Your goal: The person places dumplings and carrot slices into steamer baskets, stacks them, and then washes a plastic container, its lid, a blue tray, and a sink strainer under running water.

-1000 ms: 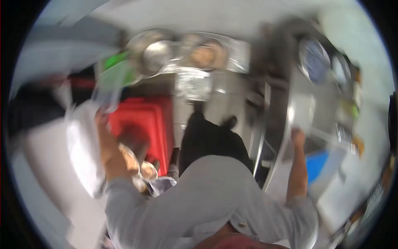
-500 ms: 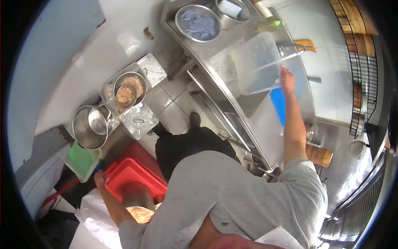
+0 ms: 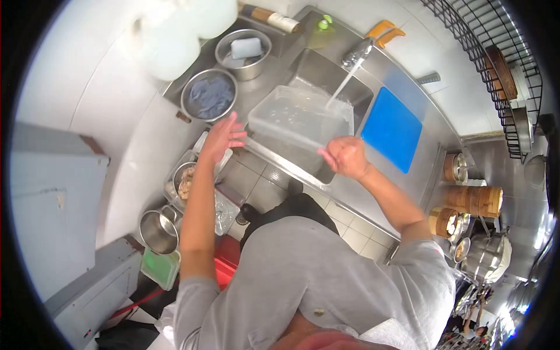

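A clear plastic tub [image 3: 286,116] sits at the sink, its near side toward me. Water runs from the faucet [image 3: 357,53] into its far right part. At the tub's near right corner, my right hand [image 3: 349,157] is closed on the rim. My left hand [image 3: 223,139] is open with its fingers spread, just left of the tub's near left corner and apart from it. Close beyond that hand stands a steel bowl [image 3: 185,105] with a blue-grey cloth [image 3: 210,96] inside.
A blue cutting board [image 3: 392,129] lies right of the sink [image 3: 363,90]. Behind are an orange-handled tool [image 3: 385,34] and a soap bottle [image 3: 319,36]. Another steel bowl [image 3: 248,71] holds a light block. On the floor at left are a steel pot [image 3: 158,232] and a green-bottomed container [image 3: 160,267].
My left hand has moved from beside the red plastic container up to the sink. The tub, held in my right hand, has come down level under running water. The view has turned.
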Available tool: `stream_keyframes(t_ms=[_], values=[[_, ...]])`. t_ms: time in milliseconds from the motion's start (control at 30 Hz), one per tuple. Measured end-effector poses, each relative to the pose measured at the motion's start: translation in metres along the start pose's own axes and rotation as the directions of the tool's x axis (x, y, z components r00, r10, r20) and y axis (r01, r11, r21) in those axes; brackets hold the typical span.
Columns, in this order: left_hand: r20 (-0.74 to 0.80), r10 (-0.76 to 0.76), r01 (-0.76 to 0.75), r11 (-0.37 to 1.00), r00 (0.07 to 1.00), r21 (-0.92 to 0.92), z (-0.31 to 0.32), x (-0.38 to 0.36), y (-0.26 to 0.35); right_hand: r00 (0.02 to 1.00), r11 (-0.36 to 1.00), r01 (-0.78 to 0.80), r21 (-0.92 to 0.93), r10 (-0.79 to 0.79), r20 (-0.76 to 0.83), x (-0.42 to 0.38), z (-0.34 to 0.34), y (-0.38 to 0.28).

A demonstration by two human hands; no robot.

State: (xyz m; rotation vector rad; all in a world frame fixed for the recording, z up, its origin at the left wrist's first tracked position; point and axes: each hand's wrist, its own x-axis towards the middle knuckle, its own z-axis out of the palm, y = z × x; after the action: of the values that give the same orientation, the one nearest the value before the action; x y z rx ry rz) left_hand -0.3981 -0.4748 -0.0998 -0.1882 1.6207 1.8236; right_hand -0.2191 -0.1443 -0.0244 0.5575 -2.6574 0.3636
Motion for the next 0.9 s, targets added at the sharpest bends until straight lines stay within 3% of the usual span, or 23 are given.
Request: stream_keyframes(t_ms=[67, 100, 133, 200, 300, 333, 367, 433, 467, 500, 533, 567, 633, 667, 700, 733, 767, 833, 900], values=[[0.297, -0.166, 0.182, 0.983, 0.94, -0.025, 0.026, 0.036, 0.014, 0.99, 0.99, 0.14, 0.032, -0.14, -0.003, -0.009, -0.02, 0.02], [0.437, -0.245, 0.28, 0.96, 0.865, -0.017, 0.039, 0.051, 0.017, 0.986, 0.984, 0.167, 0.057, -0.167, 0.0, -0.017, -0.026, 0.031], [0.412, -0.331, 0.357, 0.934, 0.849, 0.015, 0.051, 0.061, 0.015, 0.981, 0.978, 0.192, 0.082, -0.193, 0.004, -0.024, -0.029, 0.042], [0.422, -0.306, 0.33, 0.944, 0.853, 0.018, 0.067, 0.085, 0.004, 0.983, 0.974, 0.178, 0.142, -0.183, 0.023, -0.038, -0.025, 0.064], [0.424, -0.275, 0.297, 0.955, 0.863, 0.015, 0.083, 0.119, -0.019, 0.951, 0.959, -0.145, 0.243, 0.068, 0.3, -0.04, -0.007, 0.112], [0.413, -0.27, 0.289, 0.957, 0.87, 0.016, 0.089, 0.131, -0.023, 0.909, 0.815, -0.398, 0.422, 0.29, 0.298, -0.035, 0.008, 0.132], [0.404, -0.262, 0.28, 0.96, 0.877, 0.014, 0.095, 0.142, -0.028, 0.805, 0.576, -0.587, 0.569, 0.488, 0.337, -0.027, 0.027, 0.155], [0.371, -0.264, 0.276, 0.961, 0.89, 0.021, 0.101, 0.161, -0.035, 0.494, 0.402, -0.86, 0.313, 0.809, 0.318, 0.009, 0.07, 0.214], [0.353, -0.266, 0.274, 0.961, 0.897, 0.029, 0.101, 0.167, -0.035, 0.43, 0.122, -0.794, 0.595, 0.804, 0.41, 0.028, 0.076, 0.225], [0.346, -0.249, 0.242, 0.968, 0.905, 0.065, 0.105, 0.17, -0.029, 0.396, -0.193, -0.612, 0.767, 0.765, 0.508, 0.046, 0.077, 0.233], [0.338, -0.23, 0.209, 0.973, 0.913, 0.097, 0.108, 0.172, -0.025, 0.398, -0.489, -0.346, 0.801, 0.696, 0.597, 0.059, 0.079, 0.235], [0.322, -0.205, 0.174, 0.977, 0.924, 0.123, 0.109, 0.171, -0.018, 0.427, -0.51, -0.369, 0.777, 0.65, 0.629, 0.068, 0.084, 0.234], [0.209, -0.113, 0.033, 0.936, 0.971, 0.352, 0.12, 0.162, 0.013, 0.48, -0.547, -0.428, 0.719, 0.537, 0.694, 0.088, 0.098, 0.225], [0.162, -0.054, -0.027, 0.888, 0.985, 0.46, 0.126, 0.161, 0.024, 0.478, -0.376, -0.522, 0.766, 0.615, 0.627, 0.103, 0.102, 0.212], [0.18, 0.175, -0.25, 0.729, 0.968, 0.637, 0.125, 0.166, 0.02, 0.49, -0.187, -0.602, 0.776, 0.681, 0.545, 0.121, 0.101, 0.192], [0.24, 0.377, -0.411, 0.485, 0.895, 0.772, 0.124, 0.17, 0.009, 0.514, 0.005, -0.665, 0.747, 0.729, 0.453, 0.142, 0.101, 0.175], [0.339, 0.533, -0.494, 0.179, 0.776, 0.85, 0.126, 0.172, 0.004, 0.626, 0.256, -0.655, 0.711, 0.711, 0.32, 0.174, 0.097, 0.159], [0.216, 0.179, -0.258, 0.267, 0.96, 0.928, 0.151, 0.142, 0.04, 0.825, 0.687, -0.515, 0.513, 0.56, 0.078, 0.235, 0.094, 0.123], [0.228, 0.175, -0.27, 0.276, 0.958, 0.923, 0.149, 0.134, 0.036, 0.979, 0.929, -0.151, 0.337, 0.187, -0.078, 0.287, 0.142, 0.126]])
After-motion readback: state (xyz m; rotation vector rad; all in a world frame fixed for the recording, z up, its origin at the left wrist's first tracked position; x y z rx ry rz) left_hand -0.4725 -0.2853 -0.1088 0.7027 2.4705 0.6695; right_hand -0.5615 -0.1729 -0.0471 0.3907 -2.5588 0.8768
